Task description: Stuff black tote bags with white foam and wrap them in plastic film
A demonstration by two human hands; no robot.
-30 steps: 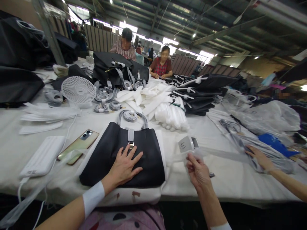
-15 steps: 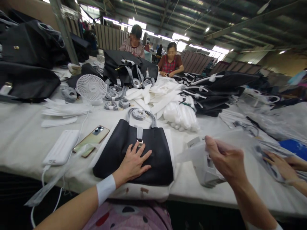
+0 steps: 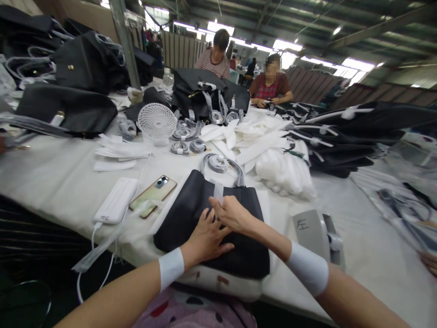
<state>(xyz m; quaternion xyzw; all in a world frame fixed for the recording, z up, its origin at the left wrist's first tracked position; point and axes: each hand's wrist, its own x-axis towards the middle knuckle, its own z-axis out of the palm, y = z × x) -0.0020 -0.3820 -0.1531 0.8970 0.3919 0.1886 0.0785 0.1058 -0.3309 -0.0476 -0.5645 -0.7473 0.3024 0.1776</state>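
Two hands (image 3: 209,241) (image 3: 234,213) on a black bag (image 3: 251,255) (left splayed, right's hold unclear), table edge (image 3: 61,214) close, gap beside grey device (image 3: 311,231).

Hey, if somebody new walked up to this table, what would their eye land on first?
Probably the black bag lying nearest the person, with the left hand spread on it and the right hand over its front. Beyond it, the heap of white pieces stands out, as does the round white fan to the heap's left.

Strip lights (image 3: 185,26) glow beneath a dark, beamed roof (image 3: 307,18)
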